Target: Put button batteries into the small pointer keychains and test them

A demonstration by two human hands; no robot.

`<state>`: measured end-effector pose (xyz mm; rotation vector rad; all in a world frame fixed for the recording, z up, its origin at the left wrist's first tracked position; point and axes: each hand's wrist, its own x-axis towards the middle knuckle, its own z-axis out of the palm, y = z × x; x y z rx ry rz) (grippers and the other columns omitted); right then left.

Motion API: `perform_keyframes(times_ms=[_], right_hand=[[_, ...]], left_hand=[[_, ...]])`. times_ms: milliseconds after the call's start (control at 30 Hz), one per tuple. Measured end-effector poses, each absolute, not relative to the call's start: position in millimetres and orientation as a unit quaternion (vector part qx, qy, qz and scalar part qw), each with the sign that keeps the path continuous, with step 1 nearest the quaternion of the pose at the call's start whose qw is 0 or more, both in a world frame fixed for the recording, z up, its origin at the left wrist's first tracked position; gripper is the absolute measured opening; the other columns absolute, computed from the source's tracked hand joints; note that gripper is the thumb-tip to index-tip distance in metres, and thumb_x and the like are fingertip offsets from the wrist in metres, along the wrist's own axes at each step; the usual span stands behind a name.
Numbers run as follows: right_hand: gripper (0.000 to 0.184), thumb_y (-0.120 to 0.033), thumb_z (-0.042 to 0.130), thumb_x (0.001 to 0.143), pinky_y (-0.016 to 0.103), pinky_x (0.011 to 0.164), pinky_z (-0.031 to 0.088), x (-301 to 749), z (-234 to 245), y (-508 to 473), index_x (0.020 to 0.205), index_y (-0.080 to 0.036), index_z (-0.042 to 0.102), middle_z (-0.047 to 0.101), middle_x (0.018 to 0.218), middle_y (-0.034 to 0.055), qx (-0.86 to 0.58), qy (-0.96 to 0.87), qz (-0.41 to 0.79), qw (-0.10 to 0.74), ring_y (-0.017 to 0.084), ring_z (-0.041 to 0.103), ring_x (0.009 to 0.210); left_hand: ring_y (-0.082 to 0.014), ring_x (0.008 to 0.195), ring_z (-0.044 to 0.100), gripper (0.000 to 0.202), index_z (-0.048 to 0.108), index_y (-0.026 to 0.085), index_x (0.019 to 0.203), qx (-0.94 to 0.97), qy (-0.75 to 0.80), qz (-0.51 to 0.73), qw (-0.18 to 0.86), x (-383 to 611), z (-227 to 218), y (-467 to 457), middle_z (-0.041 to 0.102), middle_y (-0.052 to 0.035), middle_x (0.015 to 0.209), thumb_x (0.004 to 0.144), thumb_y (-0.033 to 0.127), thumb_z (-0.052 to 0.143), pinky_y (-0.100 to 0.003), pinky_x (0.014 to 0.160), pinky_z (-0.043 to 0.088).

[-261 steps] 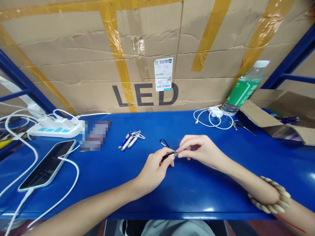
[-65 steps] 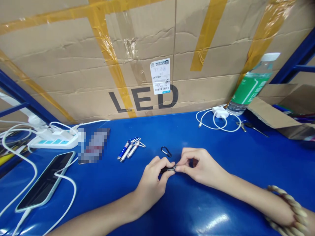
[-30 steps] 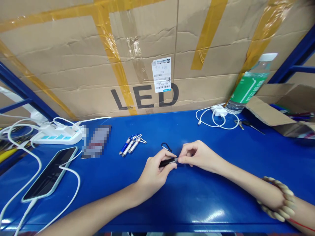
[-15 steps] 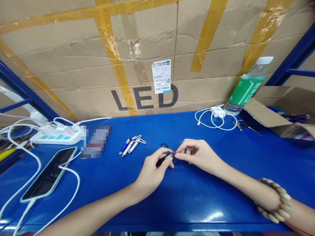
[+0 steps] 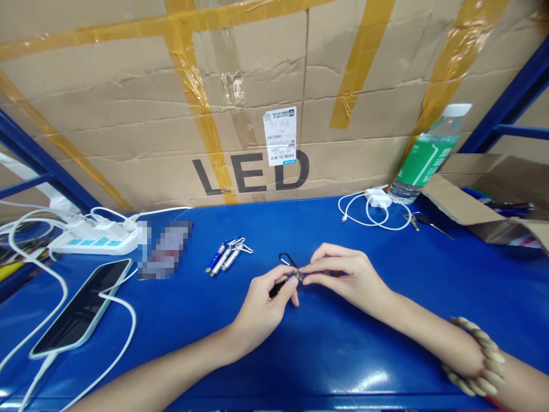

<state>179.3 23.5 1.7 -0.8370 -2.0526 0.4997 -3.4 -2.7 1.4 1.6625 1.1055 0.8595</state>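
Between thumb and fingers, my left hand (image 5: 266,297) grips a black keychain flashlight (image 5: 278,288), mostly hidden by the fingers. A dark carabiner clip (image 5: 286,258) sticks out behind it, above the blue tabletop. My right hand (image 5: 347,272) is closed in a pinch at the flashlight's right end, thumb and index fingertips meeting my left fingertips. Whatever small part lies in that pinch is too hidden to make out. Left of my hands lie a blue keychain flashlight (image 5: 215,259) and two silver keychain flashlights (image 5: 231,260), side by side with their clips pointing away.
At left are a white power strip (image 5: 100,243), a charging phone (image 5: 83,306) and loose white cables. Back right hold a charger with cable (image 5: 378,198), keys (image 5: 412,221), a water bottle (image 5: 424,163) and an open carton (image 5: 463,203). A large cardboard box (image 5: 150,143) stands behind.
My right fingertips have shifted slightly left and closed in on the flashlight's end. More of the dark clip shows now. The whole view has shifted slightly.
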Motion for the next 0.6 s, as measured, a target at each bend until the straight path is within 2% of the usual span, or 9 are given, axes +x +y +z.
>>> perform_keyframes(times_ms=[367,600], right_hand=[[0.021,-0.039,0.063,0.077,0.021,0.053,0.045,182.0,6.4,24.3,0.077,-0.020,0.073,0.063,0.070,0.0030,-0.320,-0.826,0.225,0.407,0.011,0.057,0.060],[0.020,-0.032,0.059,0.082,0.020,0.055,0.044,183.8,5.7,21.9,0.074,-0.019,0.072,0.062,0.072,0.0037,-0.291,-0.852,0.198,0.388,0.010,0.057,0.061]], left_hand=[[-0.0125,0.058,0.053,0.024,0.060,0.016,0.093,0.711,0.436,0.326,0.446,-5.8,4.2,-4.0,0.059,0.0013,0.056,0.088,0.028,0.041,-0.022,0.057,0.038],[-0.0112,0.063,0.055,0.017,0.055,0.020,0.084,0.752,0.445,0.279,0.399,-6.7,2.6,-4.9,0.063,0.0030,0.068,0.089,0.022,0.039,-0.021,0.061,0.036]])
